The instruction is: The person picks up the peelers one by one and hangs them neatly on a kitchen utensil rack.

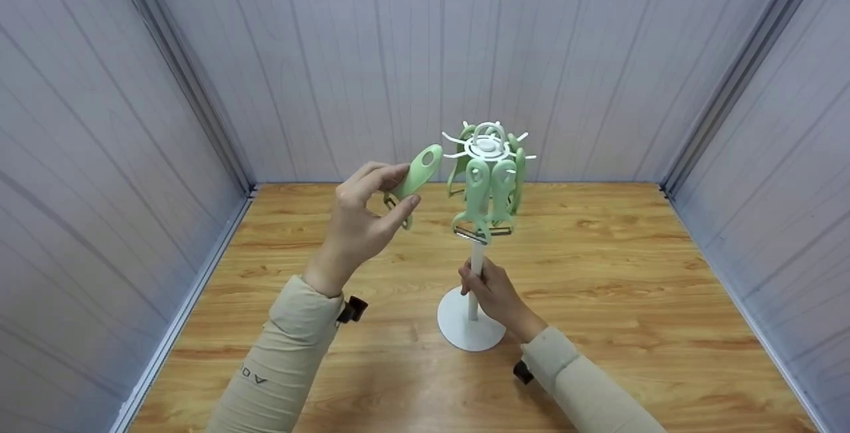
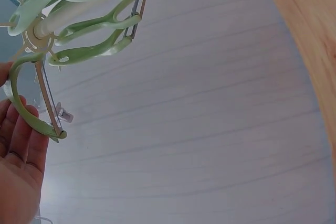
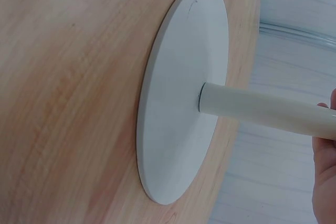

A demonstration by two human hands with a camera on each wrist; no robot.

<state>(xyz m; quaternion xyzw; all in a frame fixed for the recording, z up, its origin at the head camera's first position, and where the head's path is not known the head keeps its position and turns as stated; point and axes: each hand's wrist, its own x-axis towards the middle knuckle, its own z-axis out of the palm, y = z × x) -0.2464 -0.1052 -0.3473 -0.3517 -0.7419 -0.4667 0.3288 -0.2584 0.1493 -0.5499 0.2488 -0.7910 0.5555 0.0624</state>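
Note:
My left hand [image 1: 367, 210] pinches a light green peeler [image 1: 420, 171] by its handle, thumb on one side and fingers on the other. The handle's holed end points up toward the hooks of a white rack [image 1: 487, 147], just left of them. In the left wrist view the peeler's curved head [image 2: 30, 121] and metal blade face away from the palm. My right hand [image 1: 495, 293] grips the rack's white pole [image 3: 252, 107] above its round base. Several green peelers [image 1: 477, 187] hang by their handle holes from the rack's hooks, blades downward.
The rack's round white base [image 1: 458, 323] stands flat on the wood-grain table [image 1: 631, 273]. Pale panelled walls [image 1: 412, 54] enclose the table at the back and both sides. Some hooks on the rack's left side [image 1: 453, 155] carry no peeler.

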